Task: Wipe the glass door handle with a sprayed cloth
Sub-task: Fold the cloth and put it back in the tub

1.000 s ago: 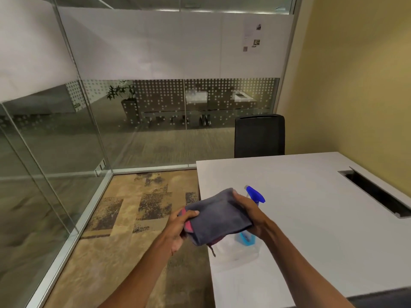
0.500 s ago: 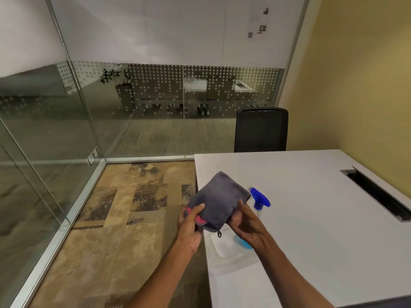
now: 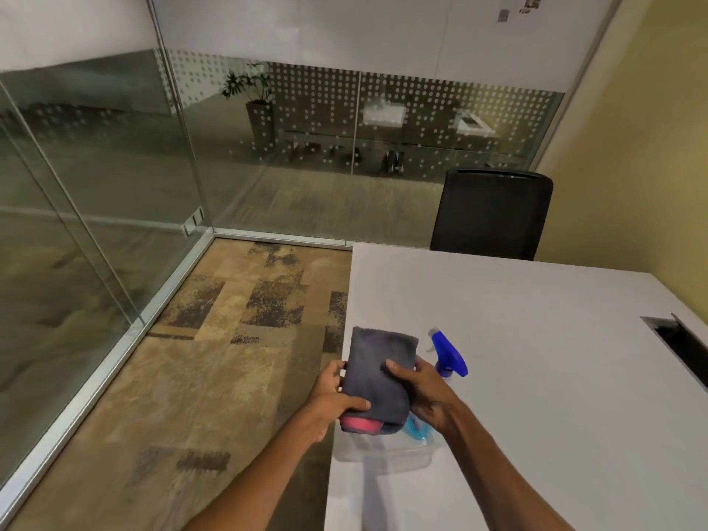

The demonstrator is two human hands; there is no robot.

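Glass-walled (image 3: 115, 178) office: desk (image 3: 536, 377), chair (image 3: 492, 214)

Folded grey cloth held over the bench's near left corner

The cloth (image 3: 377, 373) is dark grey, folded into a thick oblong pad with a pink layer showing at its near end; the left hand (image 3: 332, 392) grips its left edge and the right hand (image 3: 421, 392) its right side, while the spray bottle (image 3: 446, 358), clear with blue trigger head and blue liquid, stands just beside it on the white bench (image 3: 536, 377)
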